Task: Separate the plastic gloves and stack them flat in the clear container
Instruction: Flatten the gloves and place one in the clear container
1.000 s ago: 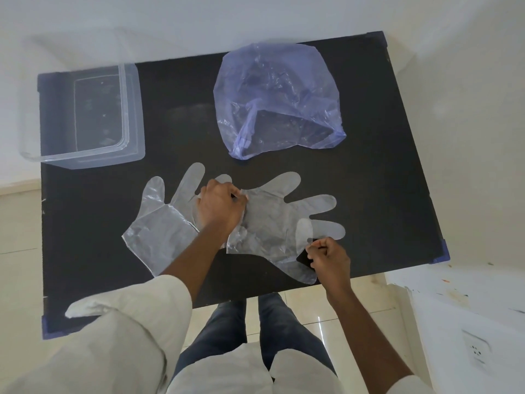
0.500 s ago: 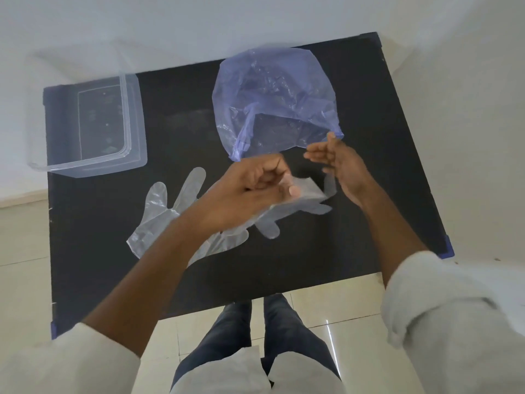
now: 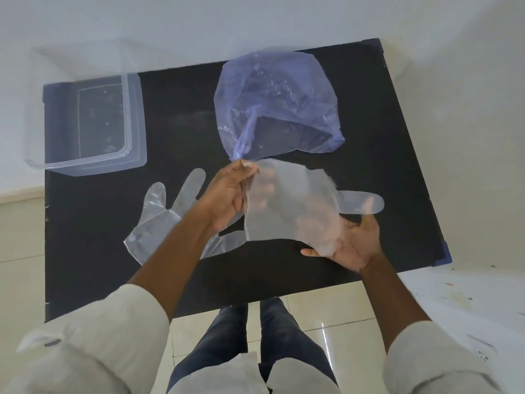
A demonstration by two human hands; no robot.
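Lifting one clear plastic glove (image 3: 289,206) off the black table (image 3: 184,118), your left hand (image 3: 227,200) pinches its cuff while your right hand (image 3: 349,243) lies open beneath, so next carry it flat to the empty clear container (image 3: 85,123), leaving the second glove (image 3: 159,223) lying.

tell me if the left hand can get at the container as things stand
Probably yes: the left hand pinches the lifted glove, but the table between it and the open container looks bare, though the grip limits it.

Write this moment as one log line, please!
left hand: pinching glove | right hand: open under it | container: empty
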